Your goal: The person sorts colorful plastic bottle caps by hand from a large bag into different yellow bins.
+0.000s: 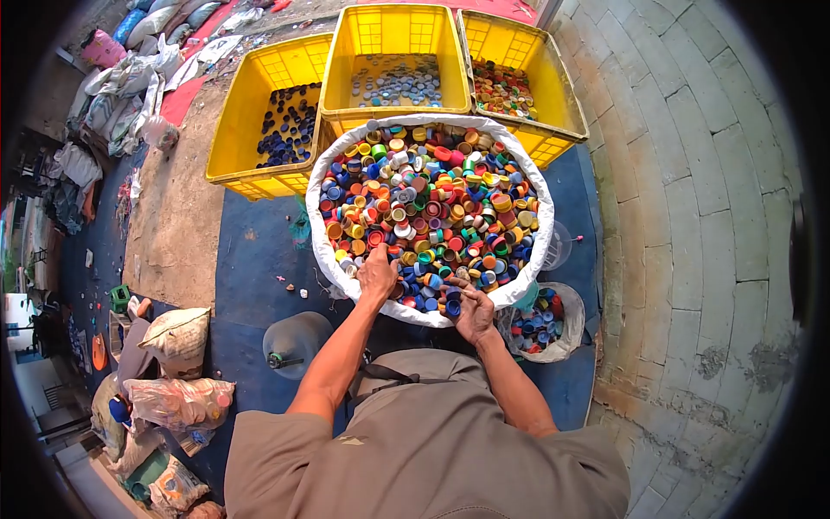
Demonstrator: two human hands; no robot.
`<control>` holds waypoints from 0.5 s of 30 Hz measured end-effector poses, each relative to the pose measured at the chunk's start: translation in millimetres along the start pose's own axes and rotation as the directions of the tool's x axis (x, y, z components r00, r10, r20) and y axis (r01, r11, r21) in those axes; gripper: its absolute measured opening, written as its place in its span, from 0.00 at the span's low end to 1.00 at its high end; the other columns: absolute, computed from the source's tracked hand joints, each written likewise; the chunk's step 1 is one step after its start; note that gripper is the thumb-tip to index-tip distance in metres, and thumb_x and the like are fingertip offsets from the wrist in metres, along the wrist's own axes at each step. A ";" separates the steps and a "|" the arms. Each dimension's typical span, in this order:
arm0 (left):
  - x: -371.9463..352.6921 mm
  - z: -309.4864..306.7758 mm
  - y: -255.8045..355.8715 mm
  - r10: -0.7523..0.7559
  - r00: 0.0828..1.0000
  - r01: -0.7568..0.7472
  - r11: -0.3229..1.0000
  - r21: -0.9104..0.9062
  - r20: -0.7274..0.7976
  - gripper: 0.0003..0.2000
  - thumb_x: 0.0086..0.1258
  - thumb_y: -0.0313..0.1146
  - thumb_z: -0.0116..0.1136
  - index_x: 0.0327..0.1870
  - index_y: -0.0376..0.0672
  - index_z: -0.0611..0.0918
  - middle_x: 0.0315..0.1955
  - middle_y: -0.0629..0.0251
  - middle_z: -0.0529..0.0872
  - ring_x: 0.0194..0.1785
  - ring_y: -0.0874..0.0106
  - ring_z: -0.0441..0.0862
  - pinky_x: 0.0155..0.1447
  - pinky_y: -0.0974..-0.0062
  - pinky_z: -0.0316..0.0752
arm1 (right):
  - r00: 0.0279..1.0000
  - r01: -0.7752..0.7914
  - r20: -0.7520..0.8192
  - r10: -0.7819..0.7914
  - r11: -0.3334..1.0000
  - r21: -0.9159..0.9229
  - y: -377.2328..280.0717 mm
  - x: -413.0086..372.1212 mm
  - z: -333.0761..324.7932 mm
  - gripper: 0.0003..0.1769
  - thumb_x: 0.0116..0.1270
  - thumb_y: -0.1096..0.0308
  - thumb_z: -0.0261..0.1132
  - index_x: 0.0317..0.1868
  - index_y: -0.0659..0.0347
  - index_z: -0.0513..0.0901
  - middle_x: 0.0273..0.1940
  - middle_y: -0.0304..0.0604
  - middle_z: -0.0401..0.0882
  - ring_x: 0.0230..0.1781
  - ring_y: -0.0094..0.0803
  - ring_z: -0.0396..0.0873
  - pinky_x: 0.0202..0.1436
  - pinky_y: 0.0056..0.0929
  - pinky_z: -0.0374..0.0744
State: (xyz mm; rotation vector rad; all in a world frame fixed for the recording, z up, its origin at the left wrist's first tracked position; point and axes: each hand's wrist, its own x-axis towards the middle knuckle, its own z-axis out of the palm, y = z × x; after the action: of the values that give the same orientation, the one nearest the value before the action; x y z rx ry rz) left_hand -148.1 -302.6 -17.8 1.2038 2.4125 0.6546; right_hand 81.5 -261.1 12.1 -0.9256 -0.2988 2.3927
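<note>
A wide round sack with a rolled white rim (pixel 542 233) is full of mixed plastic bottle caps (pixel 432 203) in many colours. At its near left side, my left hand (pixel 378 275) reaches in among the caps, just below a red cap (pixel 375 239). Its fingers are curled together, and what they hold, if anything, is hidden. My right hand (pixel 475 313) is over the near right part of the rim, closed on dark blue bottle caps (pixel 453 303).
Behind the sack stand three yellow crates: the left crate (pixel 238 112) has dark blue caps, the middle crate (pixel 396 30) pale ones, the right crate (pixel 560 95) red and mixed ones. A small bag of caps (pixel 566 342) is at right, a clear jug (pixel 296 344) at left. A block wall (pixel 683 225) bounds the right.
</note>
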 end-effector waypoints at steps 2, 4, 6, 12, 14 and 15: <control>0.4 8.3 -7.4 0.041 0.995 -0.043 0.999 -0.019 -0.088 0.18 0.60 0.35 0.64 0.49 0.37 0.77 0.40 0.53 0.84 0.41 0.54 0.83 0.46 0.60 0.77 | 1.000 0.009 0.009 -0.009 0.999 -0.037 -1.4 4.6 2.6 0.27 0.57 0.62 0.55 0.58 0.63 0.71 0.49 0.52 0.78 0.44 0.42 0.80 0.48 0.41 0.81; 2.5 5.0 -5.3 -0.062 0.996 0.042 0.964 -0.262 -0.068 0.18 0.63 0.37 0.63 0.49 0.36 0.78 0.37 0.57 0.84 0.37 0.60 0.83 0.44 0.66 0.78 | 1.000 0.009 0.010 -0.008 0.999 -0.050 -4.7 9.9 7.9 0.27 0.56 0.63 0.55 0.57 0.63 0.71 0.49 0.52 0.78 0.45 0.42 0.80 0.50 0.41 0.80; 3.4 -3.9 -1.6 -0.245 0.961 0.269 0.709 -0.652 0.130 0.18 0.65 0.39 0.61 0.49 0.35 0.80 0.34 0.63 0.84 0.32 0.68 0.81 0.41 0.74 0.77 | 1.000 -0.009 0.005 0.010 0.999 -0.040 -7.1 14.1 14.5 0.27 0.55 0.64 0.55 0.57 0.63 0.71 0.50 0.53 0.77 0.47 0.43 0.80 0.53 0.42 0.79; -16.1 -55.5 -6.9 -0.070 0.789 0.498 -0.507 -0.703 0.610 0.12 0.67 0.44 0.53 0.34 0.43 0.77 0.29 0.68 0.79 0.26 0.75 0.74 0.21 0.82 0.65 | 0.997 -0.067 0.042 0.067 0.998 -0.005 9.3 35.0 28.7 0.28 0.54 0.67 0.54 0.57 0.67 0.70 0.53 0.57 0.75 0.54 0.49 0.76 0.58 0.48 0.77; -25.1 -62.8 -15.8 -0.082 0.794 0.463 -0.561 -0.686 0.602 0.13 0.70 0.43 0.50 0.37 0.42 0.77 0.35 0.62 0.82 0.31 0.73 0.79 0.25 0.81 0.72 | 0.993 -0.108 0.043 0.107 0.994 0.036 21.5 39.4 43.8 0.29 0.54 0.68 0.54 0.58 0.69 0.69 0.54 0.58 0.73 0.56 0.51 0.74 0.61 0.50 0.75; -28.3 -58.3 -31.7 -0.027 0.820 0.442 -0.602 -0.664 0.571 0.14 0.71 0.42 0.48 0.40 0.39 0.77 0.39 0.58 0.83 0.35 0.69 0.82 0.32 0.75 0.80 | 0.991 -0.133 0.042 0.130 0.989 0.063 27.5 40.7 53.4 0.30 0.53 0.68 0.54 0.59 0.71 0.68 0.55 0.60 0.72 0.58 0.52 0.73 0.63 0.51 0.73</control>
State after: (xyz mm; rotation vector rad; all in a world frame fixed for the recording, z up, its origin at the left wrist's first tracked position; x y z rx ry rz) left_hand -182.2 -356.4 16.0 -0.4120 0.6086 1.6770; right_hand 9.2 -261.1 18.3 -0.8959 -0.1770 2.5267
